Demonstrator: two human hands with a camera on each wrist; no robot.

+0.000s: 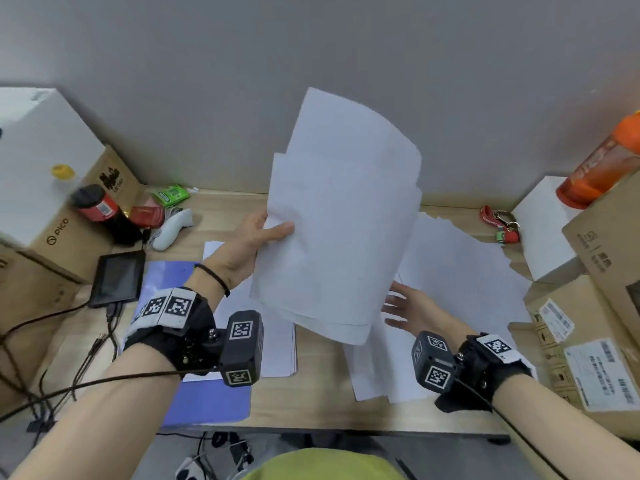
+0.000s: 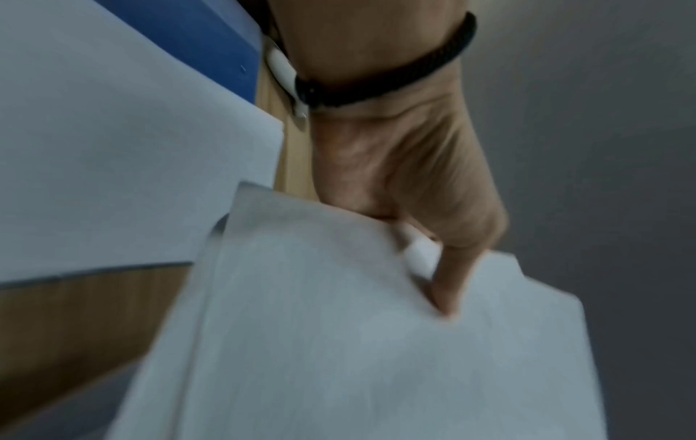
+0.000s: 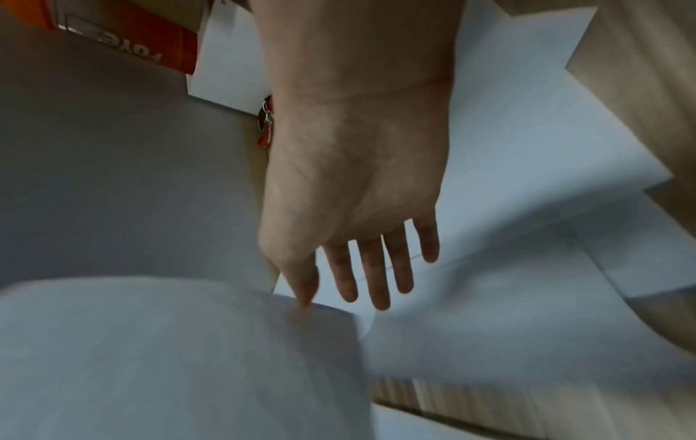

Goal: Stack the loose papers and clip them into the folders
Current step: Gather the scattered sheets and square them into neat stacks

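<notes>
Gathering step: judged from how things lie, the person is partway through collecting sheets into one bundle; nothing is clipped yet.
Landmark: the desk, a pale wooden top; all places below are given against it.
Right hand: nearest the desk's front edge on the right side, palm down, fingers straight and spread wide, holding nothing, hovering low over the loose papers.
Loose papers: spread flat and overlapping across the right half of the desk, directly under and beyond the right fingertips, long edges running roughly front to back.
Folder: blue, lying flat at the left front of the desk, with a neat white pile resting on it.
Left hand: raised above the middle of the desk, thumb on top and fingers behind, pinching the left edge of the held bundle.
Held bundle: several sheets, unevenly aligned, tilted up off the desk with its long axis pointing towards the back wall; its lower corner hangs just beside the right hand.
Deciding relation: the loose papers lie straight below the right hand, which is free and far nearer them than the left.
Likely next need: a flat press and slide, since single sheets resist pinching.
</notes>
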